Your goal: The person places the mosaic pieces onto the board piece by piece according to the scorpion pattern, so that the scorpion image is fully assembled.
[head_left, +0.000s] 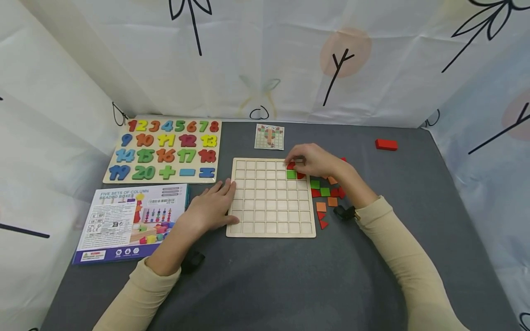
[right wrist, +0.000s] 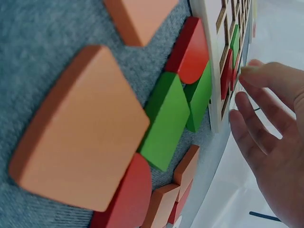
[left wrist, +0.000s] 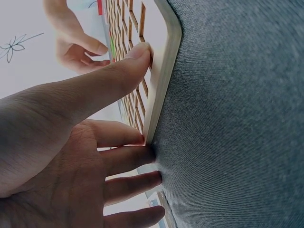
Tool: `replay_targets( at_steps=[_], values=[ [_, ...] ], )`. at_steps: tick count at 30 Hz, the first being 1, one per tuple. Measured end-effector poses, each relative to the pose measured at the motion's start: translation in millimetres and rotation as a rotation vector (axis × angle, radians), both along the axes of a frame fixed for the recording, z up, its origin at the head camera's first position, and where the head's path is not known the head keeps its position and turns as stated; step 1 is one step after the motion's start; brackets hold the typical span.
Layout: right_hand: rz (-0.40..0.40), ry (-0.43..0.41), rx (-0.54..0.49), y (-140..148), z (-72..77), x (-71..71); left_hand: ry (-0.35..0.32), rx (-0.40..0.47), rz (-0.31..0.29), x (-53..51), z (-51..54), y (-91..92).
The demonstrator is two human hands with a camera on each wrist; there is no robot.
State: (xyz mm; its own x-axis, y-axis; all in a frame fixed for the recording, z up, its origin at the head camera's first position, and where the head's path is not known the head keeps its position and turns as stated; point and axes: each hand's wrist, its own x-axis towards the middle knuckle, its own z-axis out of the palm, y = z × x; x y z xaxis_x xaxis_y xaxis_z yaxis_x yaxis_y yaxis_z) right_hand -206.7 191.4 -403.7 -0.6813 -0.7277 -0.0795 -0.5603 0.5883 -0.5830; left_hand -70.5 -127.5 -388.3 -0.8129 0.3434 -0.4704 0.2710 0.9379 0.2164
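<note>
A wooden grid board lies on the dark table. My left hand rests at its left edge, with the thumb on the frame and the straight fingers against the side. Over the board's upper right, my right hand pinches a red piece between thumb and index finger, at a grid cell. Just below sits a green square, and another red piece is beside it, partly under the hand. Loose green, red and orange pieces lie right of the board.
A small pattern card lies behind the board. To the left are a number puzzle and, nearer, a printed box. One red block stands at the back right. White printed curtains hang behind the table.
</note>
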Motion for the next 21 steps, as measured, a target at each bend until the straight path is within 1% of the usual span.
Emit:
replay_targets(
  at_steps=[3, 8, 13, 21],
  values=[
    [-0.031, -0.013, -0.009, 1, 0.0, 1.1, 0.002, 0.002, -0.001, 0.1, 0.0, -0.2],
    [-0.041, -0.035, -0.023, 4, -1.5, 3.2, 0.003, 0.004, -0.003, 0.4, -0.3, -0.3],
    [-0.060, -0.028, -0.057, 10, -0.3, 7.2, 0.005, 0.010, -0.003, 0.9, -0.4, 0.1],
    [-0.207, -0.034, -0.079, 38, 1.2, 17.7, -0.005, 0.003, -0.001, 0.3, -0.9, -0.2]
  ],
)
